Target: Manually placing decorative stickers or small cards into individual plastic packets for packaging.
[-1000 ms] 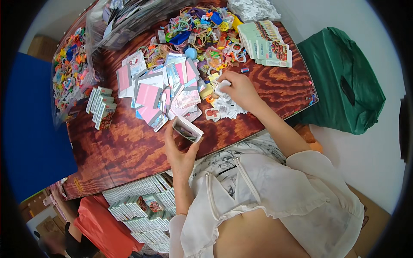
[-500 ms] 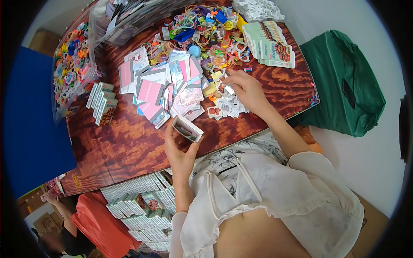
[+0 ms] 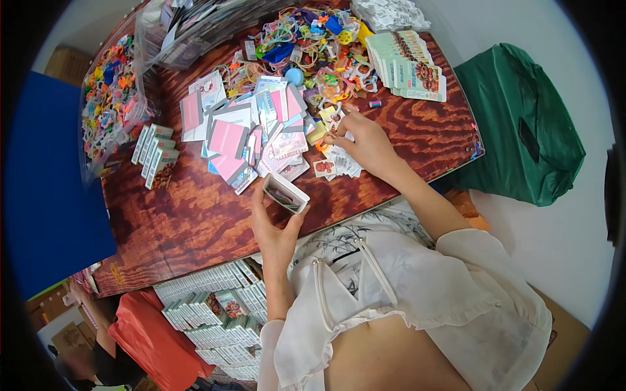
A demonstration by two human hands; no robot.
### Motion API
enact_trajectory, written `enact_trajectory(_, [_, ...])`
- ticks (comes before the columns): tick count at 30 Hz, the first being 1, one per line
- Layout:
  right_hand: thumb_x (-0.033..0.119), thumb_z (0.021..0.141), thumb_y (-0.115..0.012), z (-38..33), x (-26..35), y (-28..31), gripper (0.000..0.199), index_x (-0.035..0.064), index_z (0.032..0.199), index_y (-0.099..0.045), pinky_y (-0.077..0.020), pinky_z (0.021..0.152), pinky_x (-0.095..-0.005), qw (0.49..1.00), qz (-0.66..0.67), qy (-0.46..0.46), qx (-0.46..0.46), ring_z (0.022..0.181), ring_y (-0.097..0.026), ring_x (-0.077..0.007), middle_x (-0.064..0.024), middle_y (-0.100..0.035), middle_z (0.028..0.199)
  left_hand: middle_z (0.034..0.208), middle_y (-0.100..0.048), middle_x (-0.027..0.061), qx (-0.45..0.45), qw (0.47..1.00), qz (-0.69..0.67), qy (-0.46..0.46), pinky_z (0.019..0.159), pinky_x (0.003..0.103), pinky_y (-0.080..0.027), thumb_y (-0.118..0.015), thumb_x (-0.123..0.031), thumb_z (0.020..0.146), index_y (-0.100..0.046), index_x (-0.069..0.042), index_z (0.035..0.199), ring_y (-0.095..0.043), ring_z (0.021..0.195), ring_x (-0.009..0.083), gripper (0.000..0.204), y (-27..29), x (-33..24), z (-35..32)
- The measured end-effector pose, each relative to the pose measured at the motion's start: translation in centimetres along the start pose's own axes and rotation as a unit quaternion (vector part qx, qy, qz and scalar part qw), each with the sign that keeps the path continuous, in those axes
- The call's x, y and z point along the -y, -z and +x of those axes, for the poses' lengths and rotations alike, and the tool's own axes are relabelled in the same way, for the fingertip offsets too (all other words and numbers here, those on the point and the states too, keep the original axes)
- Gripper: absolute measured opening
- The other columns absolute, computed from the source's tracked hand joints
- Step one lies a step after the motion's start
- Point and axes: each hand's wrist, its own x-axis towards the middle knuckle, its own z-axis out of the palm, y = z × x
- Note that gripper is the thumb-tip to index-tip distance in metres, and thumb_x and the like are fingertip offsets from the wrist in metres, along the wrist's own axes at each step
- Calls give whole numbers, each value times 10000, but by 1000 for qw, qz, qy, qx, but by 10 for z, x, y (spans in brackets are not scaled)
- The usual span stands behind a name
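Note:
My left hand (image 3: 276,238) is wrapped round a small open carton (image 3: 297,202), held upright near the table's front edge; thin flat pieces show inside it. My right hand (image 3: 369,144) hovers over a heap of small white printed packets (image 3: 344,160), its thumb and forefinger pinched together at the heap's left side. Whatever lies between those fingertips is too small to make out. Just left of the heap are yellow slips (image 3: 317,133) and a spread pile of pink, white and blue cards (image 3: 229,139).
Colourful bands and trinkets (image 3: 306,39) heap up at the back, beside flattened green-and-white cartons (image 3: 417,75). Several filled cartons (image 3: 160,168) stand at left, near a clear bin of toys (image 3: 111,98). Stacked cartons (image 3: 208,319) sit below the table; another person (image 3: 98,345) is at lower left.
My right hand has shifted slightly left and toward me over the white packets, its fingertips now lower on the heap. The left hand and carton have barely moved.

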Motion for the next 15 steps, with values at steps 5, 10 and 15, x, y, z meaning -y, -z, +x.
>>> enact_trajectory(5, [37,811,-710,-3,-9,13,129,-23,851,-603,-477,837,-378,996,71,46,9,1011,-638,-326,-151,-617,878,1221,-576,121,4,1000,-19,-9,870,331,-530,-783,17,747,-381,-28,1418,-632,1037,202,783,2,1,-3])
enact_trajectory(10, [5,804,-689,-4,-3,23,109,-34,850,-598,-469,810,-351,995,96,11,21,835,-614,-277,-132,-606,861,1207,-568,137,-2,999,-8,-31,851,338,-558,-793,28,720,-391,-40,1429,-651,1026,218,817,3,4,0])
enact_trajectory(15, [-12,797,-682,-7,6,27,95,-27,834,-595,-455,773,-332,993,96,58,-21,826,-603,-251,-111,-582,835,1198,-572,137,-3,999,7,-42,835,335,-560,-787,23,726,-402,-45,1420,-656,994,214,796,2,2,1])
